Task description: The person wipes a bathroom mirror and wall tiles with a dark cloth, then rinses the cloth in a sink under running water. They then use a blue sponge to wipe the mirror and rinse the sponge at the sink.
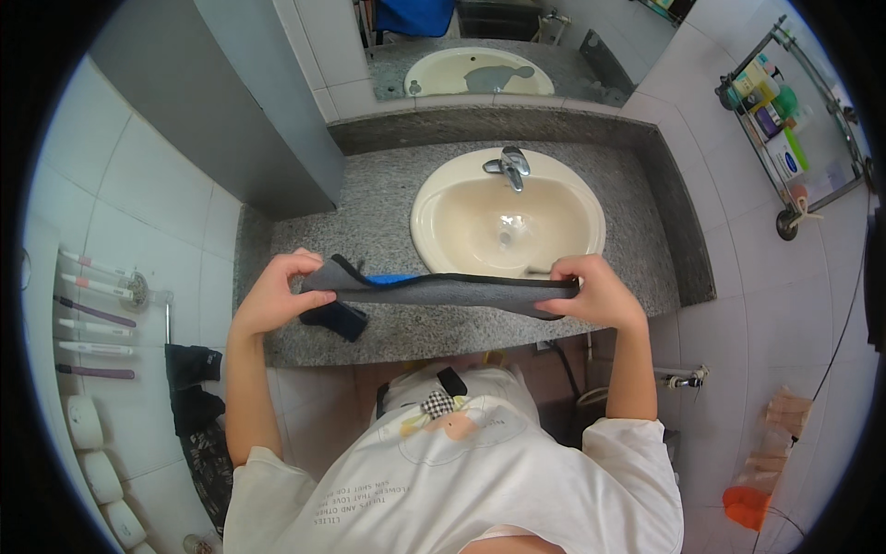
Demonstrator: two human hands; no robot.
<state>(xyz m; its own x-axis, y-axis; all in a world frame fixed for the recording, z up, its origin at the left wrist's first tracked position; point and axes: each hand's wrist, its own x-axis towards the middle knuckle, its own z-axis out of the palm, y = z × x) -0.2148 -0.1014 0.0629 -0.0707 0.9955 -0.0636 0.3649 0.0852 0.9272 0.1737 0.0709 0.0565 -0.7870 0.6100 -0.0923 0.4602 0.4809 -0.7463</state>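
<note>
A grey cloth [443, 291] with black edging and a strip of blue showing on its far side is stretched between my two hands, above the front of the granite counter. My left hand [287, 294] pinches its left end, where a corner folds up. The right end is pinched by my right hand [595, 291]. Below and partly behind the cloth, near my left hand, a dark folded fabric item [336, 320] lies on the counter. The cream washbasin [509, 221] is just beyond the cloth, with a chrome faucet [512, 167] at its back rim.
The granite counter [374, 187] has a raised back edge under a mirror [477, 62]. A grey column [277, 104] stands at the back left. Toothbrushes [97, 318] and dark clothes [194, 408] hang on the left wall. A glass shelf [824, 159] with bottles is on the right wall.
</note>
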